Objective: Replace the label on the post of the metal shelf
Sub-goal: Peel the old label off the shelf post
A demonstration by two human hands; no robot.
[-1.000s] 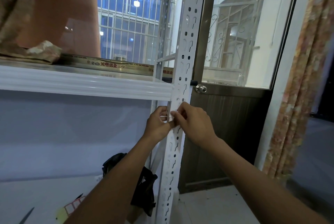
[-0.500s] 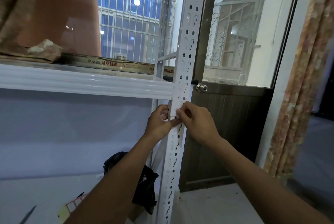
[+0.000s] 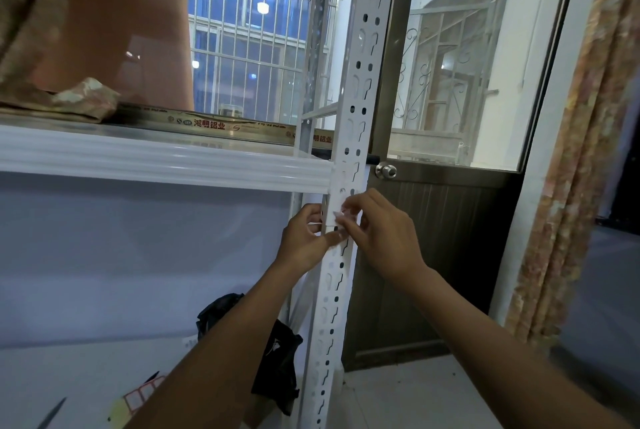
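The white perforated metal post (image 3: 360, 75) of the shelf runs top to bottom through the middle of the view. Just below the shelf's front rail, a small white label (image 3: 341, 219) lies on the post. My left hand (image 3: 304, 238) is at the post's left edge, thumb pressed on the label's lower corner. My right hand (image 3: 377, 231) comes from the right, its fingertips pinching the label's upper part against the post. Most of the label is hidden under my fingers.
The white shelf board (image 3: 156, 165) juts left at hand height. A sheet of red-bordered stickers (image 3: 142, 394) and a dark blade (image 3: 52, 413) lie on the lower shelf, beside a black bag (image 3: 277, 359). A brown door with a knob (image 3: 386, 170) stands behind the post; a curtain (image 3: 571, 186) hangs on the right.
Both hands have crept slightly up the post, staying on the label; the view has shifted a little.
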